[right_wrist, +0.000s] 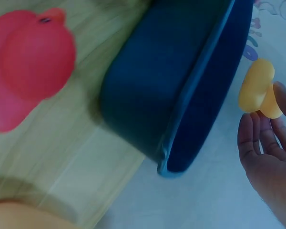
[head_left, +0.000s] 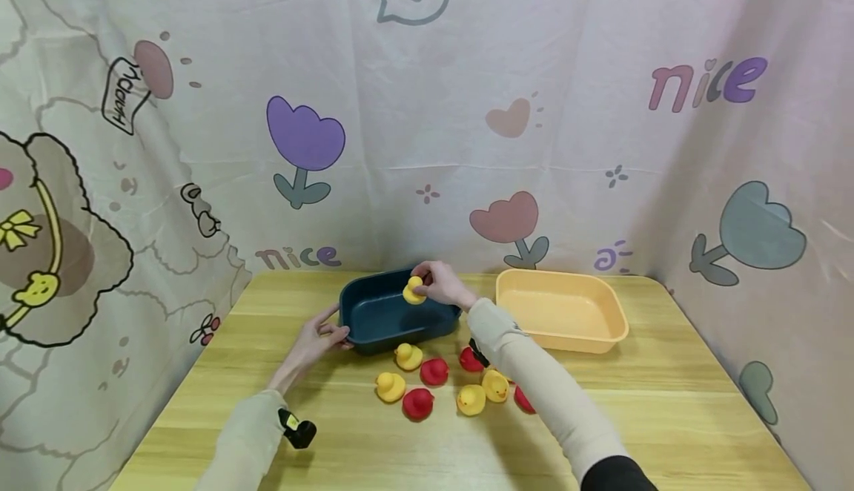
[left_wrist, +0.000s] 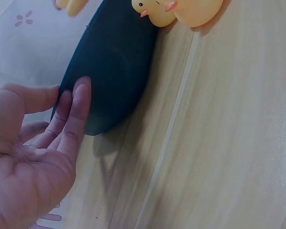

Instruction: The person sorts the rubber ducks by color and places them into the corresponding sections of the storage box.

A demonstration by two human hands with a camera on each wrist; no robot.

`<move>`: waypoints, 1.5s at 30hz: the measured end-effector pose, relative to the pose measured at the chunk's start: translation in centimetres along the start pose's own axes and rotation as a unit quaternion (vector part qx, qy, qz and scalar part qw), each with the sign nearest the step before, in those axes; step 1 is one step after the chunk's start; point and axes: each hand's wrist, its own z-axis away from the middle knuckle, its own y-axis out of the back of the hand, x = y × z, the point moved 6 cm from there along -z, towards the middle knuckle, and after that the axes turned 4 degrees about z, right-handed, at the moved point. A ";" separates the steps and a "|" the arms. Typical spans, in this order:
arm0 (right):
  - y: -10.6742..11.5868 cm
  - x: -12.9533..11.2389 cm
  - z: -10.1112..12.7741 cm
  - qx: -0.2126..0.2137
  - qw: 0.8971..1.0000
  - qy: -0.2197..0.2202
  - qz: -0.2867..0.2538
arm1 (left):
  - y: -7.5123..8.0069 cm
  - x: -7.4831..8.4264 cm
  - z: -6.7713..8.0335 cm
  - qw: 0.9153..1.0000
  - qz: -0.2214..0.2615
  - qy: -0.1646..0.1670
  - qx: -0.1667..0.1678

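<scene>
My right hand (head_left: 445,285) pinches a yellow rubber duck (head_left: 413,292) between thumb and fingertips, above the dark blue plastic tub (head_left: 394,343). In the right wrist view the duck (right_wrist: 257,86) hangs past the tub's rim (right_wrist: 195,90), apart from it. My left hand (head_left: 320,337) holds the tub's left end. The left wrist view shows the thumb at the rim and the fingers against the outer wall (left_wrist: 117,71). In front of the tub lie yellow ducks (head_left: 390,387) and red ducks (head_left: 418,404), some partly hidden by the right sleeve.
A pale yellow plastic tub (head_left: 580,343) stands to the right of the blue one, with nothing visible in it. Both are near the back edge of the wooden table (head_left: 680,417). A printed cloth (head_left: 427,142) hangs behind the table.
</scene>
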 end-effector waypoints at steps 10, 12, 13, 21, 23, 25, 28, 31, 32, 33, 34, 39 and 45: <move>-3.4 -0.7 -3.0 -0.019 1.000 -0.021 -0.006 | -0.1 -0.4 -0.2 1.000 0.010 0.007 0.001; -4.3 -0.8 -3.5 -0.018 1.000 -0.020 -0.005 | -0.1 -0.4 -0.2 1.000 0.008 0.014 0.006; -4.7 -0.8 -3.8 -0.017 1.000 -0.022 -0.004 | -0.1 -0.4 -0.2 1.000 0.003 0.013 0.005; -7.0 -0.7 -4.4 -0.011 0.999 -0.051 0.008 | -0.6 0.0 -0.4 1.000 -0.003 0.009 0.000; -7.2 -0.8 -4.5 -0.008 0.998 -0.058 0.003 | -0.6 0.0 -0.5 1.000 0.005 0.011 0.000; -7.4 -0.8 -4.6 -0.005 0.998 -0.064 0.006 | -0.6 0.0 -0.6 1.000 0.003 0.010 -0.001; -7.6 -0.8 -4.8 -0.001 0.998 -0.065 0.010 | -0.5 0.1 -0.5 1.000 0.004 0.010 0.001; -7.5 -0.8 -4.7 0.001 0.998 -0.055 0.023 | -0.3 0.2 -0.3 1.000 -0.006 0.008 0.000; -7.2 -0.8 -4.6 0.002 0.999 -0.048 0.025 | -0.3 0.2 -0.3 1.000 -0.006 0.008 0.000; -6.8 -0.8 -4.4 0.002 0.999 -0.038 0.024 | -0.3 0.2 -0.3 1.000 -0.007 0.008 0.002; -6.3 -0.8 -4.0 -0.001 0.999 -0.028 0.022 | -0.3 0.2 -0.3 1.000 -0.011 0.009 0.002; -2.7 -1.2 -0.4 -0.010 0.998 0.056 0.020 | -0.3 0.3 -0.2 1.000 -0.019 0.010 0.008; 0.9 0.4 7.3 -0.050 0.993 0.108 -0.004 | 0.0 0.1 0.0 1.000 -0.016 0.018 0.011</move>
